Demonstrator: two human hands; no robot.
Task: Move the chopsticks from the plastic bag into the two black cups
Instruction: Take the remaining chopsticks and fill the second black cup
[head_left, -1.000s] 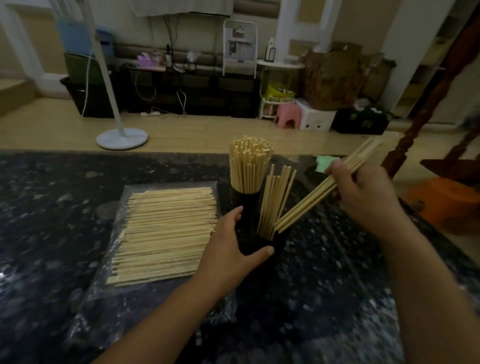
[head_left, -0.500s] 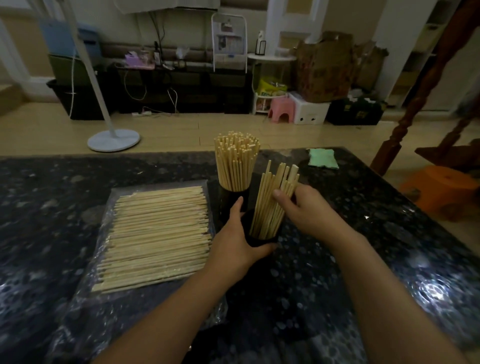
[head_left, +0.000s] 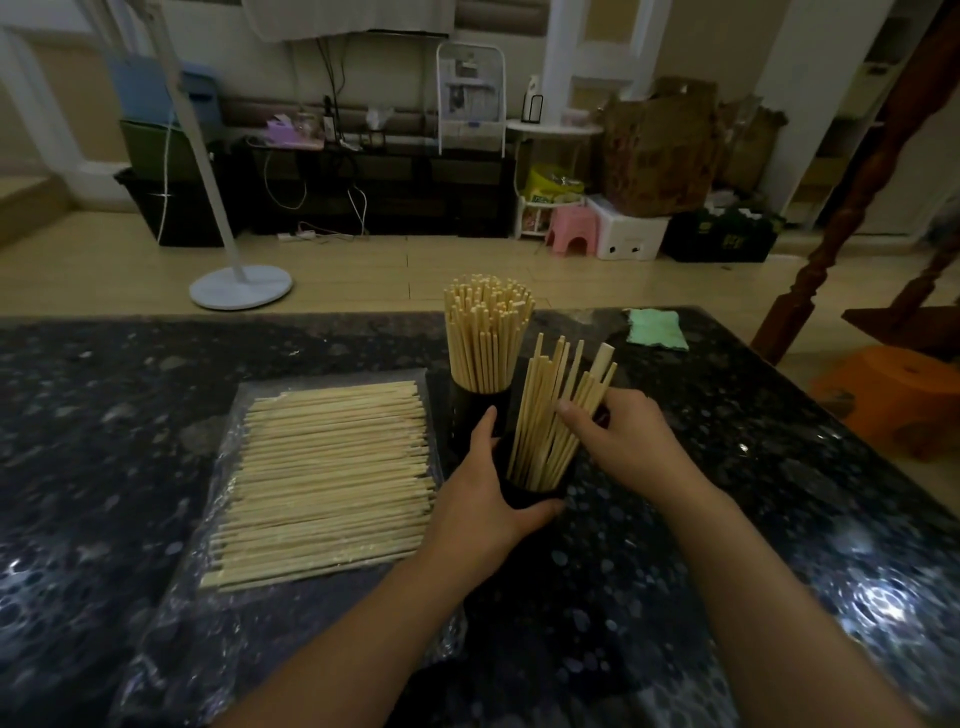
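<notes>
Light, stiff, smooth-looking wood throughout: chopsticks lying side by side in a flat layer on the plastic bag, left of the two black cups on the dark stone table. Far cup packed full, sticks upright. Near cup only part filled, its sticks leaning and fanned, uneven at the top.

Left hand curled round the near cup, thumb at the front wall, fingers reaching up the left side, steadying it. Right hand against the leaning bundle from the right, fingers bent round the sticks at about mid-length, pressing or gathering them (whether truly clamped or merely nudging, hard to tell in this dim view).

Likely easy to lift by the handful, hardly any weight, no give. Prone to roll and slide against each other, so best pinched as a small bunch near the middle, ends kept level, then dropped in end first. Risk of tipping the tall narrow cup, hence the bracing hand. Film of the bag thin and crinkly, apt to drag along with the sticks.
</notes>
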